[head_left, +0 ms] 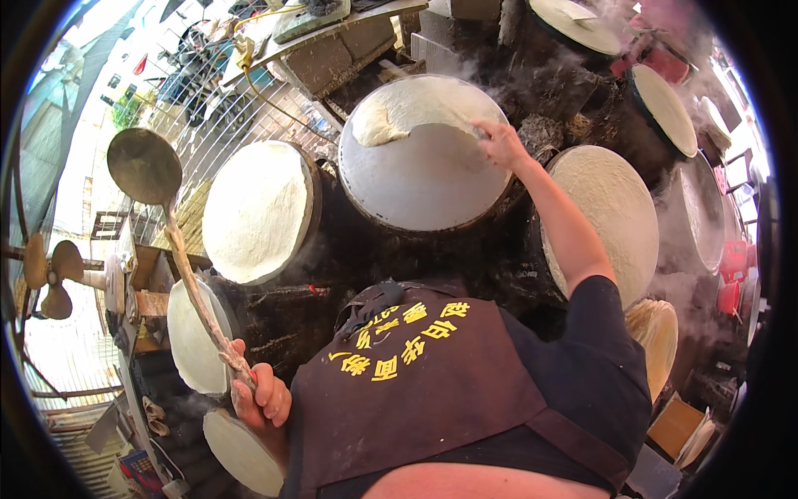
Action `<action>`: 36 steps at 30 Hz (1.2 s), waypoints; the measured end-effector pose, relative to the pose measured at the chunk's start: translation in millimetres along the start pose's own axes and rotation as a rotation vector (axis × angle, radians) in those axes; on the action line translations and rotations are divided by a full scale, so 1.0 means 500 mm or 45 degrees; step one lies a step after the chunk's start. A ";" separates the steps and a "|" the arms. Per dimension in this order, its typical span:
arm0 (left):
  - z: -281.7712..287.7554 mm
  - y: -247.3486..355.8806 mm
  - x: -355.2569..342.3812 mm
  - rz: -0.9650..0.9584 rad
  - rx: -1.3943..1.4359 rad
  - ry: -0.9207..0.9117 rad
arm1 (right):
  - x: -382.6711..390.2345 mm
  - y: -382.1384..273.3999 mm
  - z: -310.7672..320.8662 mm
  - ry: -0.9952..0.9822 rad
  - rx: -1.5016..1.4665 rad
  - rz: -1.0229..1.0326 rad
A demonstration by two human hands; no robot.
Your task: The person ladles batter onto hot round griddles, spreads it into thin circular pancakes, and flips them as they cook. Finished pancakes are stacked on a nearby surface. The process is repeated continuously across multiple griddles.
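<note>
My left hand (262, 397) is closed round the lower end of a long, rough wooden handle. That handle belongs to a ladle (145, 166) with a round, dark metal head, raised at the far left. On the round grey griddle (428, 185) in front of me, pale batter (386, 112) covers the far part in a thick curved band. The near part shows bare metal. My right hand (501, 146) reaches over the griddle's right side at the batter's edge. Its fingers are curled together, and whatever they may hold is hidden.
Pale flatbread sheets cover the griddles at left (259, 212) and right (605, 220). Several more round griddles stand around, some steaming. A fan (55, 274) is at the left edge. Blocks (332, 58) and a yellow hose lie beyond the griddle. A red basket (733, 262) stands far right.
</note>
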State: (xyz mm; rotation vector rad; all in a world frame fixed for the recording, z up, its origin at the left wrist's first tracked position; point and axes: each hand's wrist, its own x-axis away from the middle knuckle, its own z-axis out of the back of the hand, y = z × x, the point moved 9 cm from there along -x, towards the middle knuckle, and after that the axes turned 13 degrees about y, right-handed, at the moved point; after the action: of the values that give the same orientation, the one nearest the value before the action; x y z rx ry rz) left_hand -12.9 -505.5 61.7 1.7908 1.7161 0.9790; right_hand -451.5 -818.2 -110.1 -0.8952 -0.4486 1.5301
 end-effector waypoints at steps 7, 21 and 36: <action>0.018 -0.013 0.014 0.069 0.091 0.120 | 0.035 -0.090 -0.104 -0.372 -0.014 0.139; -0.007 -0.024 0.016 0.050 0.068 0.066 | -0.015 -0.027 -0.030 -0.465 -0.040 0.198; -0.020 -0.029 0.012 0.002 0.066 0.153 | -0.041 -0.032 0.017 -0.335 0.119 0.218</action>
State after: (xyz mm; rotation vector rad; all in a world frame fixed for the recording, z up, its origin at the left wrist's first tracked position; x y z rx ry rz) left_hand -29.9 -499.6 58.1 1.7983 1.8281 1.0718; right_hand -448.3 -833.2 -87.6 -0.6756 -0.4943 1.8216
